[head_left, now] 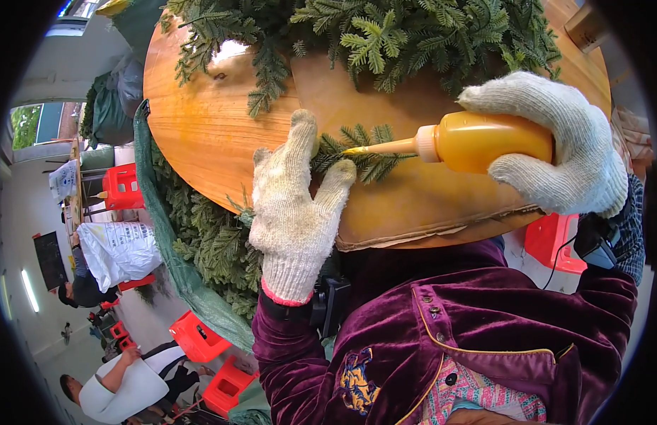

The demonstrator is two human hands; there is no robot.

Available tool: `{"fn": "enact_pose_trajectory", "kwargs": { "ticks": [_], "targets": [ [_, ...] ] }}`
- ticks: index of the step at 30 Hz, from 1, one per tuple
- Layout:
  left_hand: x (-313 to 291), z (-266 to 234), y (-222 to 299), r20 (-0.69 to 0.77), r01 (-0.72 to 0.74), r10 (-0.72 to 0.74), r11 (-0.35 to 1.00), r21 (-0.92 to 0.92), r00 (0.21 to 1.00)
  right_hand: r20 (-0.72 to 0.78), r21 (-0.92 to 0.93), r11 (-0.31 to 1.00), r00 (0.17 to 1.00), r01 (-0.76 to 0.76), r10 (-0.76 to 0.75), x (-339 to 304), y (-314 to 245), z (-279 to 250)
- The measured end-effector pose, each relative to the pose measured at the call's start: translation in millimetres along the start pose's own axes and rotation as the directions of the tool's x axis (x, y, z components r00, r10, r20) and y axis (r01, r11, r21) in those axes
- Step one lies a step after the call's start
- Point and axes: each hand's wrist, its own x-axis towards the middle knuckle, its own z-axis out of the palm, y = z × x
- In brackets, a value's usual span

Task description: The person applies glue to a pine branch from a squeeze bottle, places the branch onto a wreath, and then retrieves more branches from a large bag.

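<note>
My right hand (569,142), in a white knit glove, grips a squeeze bottle (495,142) filled with yellow-orange liquid. The bottle lies on its side in my grasp, its long tapered nozzle (385,147) pointing left. That nozzle's tip is over a small green fir sprig (374,168) on the tabletop. Gloved too, my left hand (289,205) rests at the sprig's left end. Its forefinger and thumb are spread on either side of the sprig, the thumb close to its lower needles. The glove hides part of the sprig's left end.
Piled artificial fir branches (413,35) cover the far side of the round wooden table (208,134). A flattened cardboard sheet (413,212) lies under the work. Green sacking (148,170) with more branches hangs at the left, near red stools (201,336). A seated person (123,386) is beyond.
</note>
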Motion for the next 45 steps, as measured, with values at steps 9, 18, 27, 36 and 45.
{"fn": "enact_pose_trajectory", "kwargs": {
  "ticks": [9,18,27,36,45],
  "targets": [
    [1,-2,-1,0.072,0.051,-0.05,0.999,-0.012,0.996,-0.013,-0.101,0.99,0.995,-0.1,0.099,-15,-7,-5],
    [2,5,-6,-0.019,-0.017,0.016,1.0,-0.018,1.0,-0.04,-0.093,0.99,0.993,-0.11,0.107,-23,-6,-7],
    [1,4,-6,-0.031,0.017,-0.018,1.0,-0.023,0.999,-0.062,-0.058,0.984,0.985,-0.166,0.163,-35,-7,-4],
    [5,-1,1,0.019,0.077,-0.076,0.996,-0.041,0.997,-0.118,-0.087,0.983,0.981,-0.162,0.151,-46,-2,3],
    [6,-1,-7,0.045,0.063,-0.063,0.998,-0.008,0.997,-0.113,-0.048,0.976,0.972,-0.212,0.206,-58,1,4]
  ]
}}
